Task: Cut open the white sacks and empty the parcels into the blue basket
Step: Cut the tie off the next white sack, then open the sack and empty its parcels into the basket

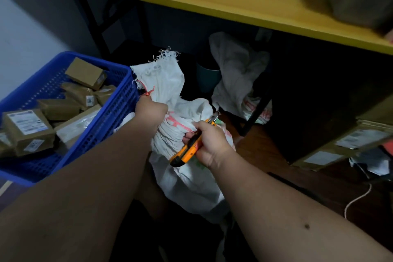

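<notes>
The left hand (151, 110) grips the white sack (170, 95) by its neck beside the blue basket (119, 112); the right hand (209, 140) clasps an orange knife (187, 149) against it.

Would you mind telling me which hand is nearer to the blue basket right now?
Left. The left hand grips the white sack's neck right beside the blue basket; the right hand, holding the orange utility knife, is farther away, on the sack's other side.

Tied white sack (170, 95) stands upright beside parcel-filled blue basket (119, 112).
</notes>
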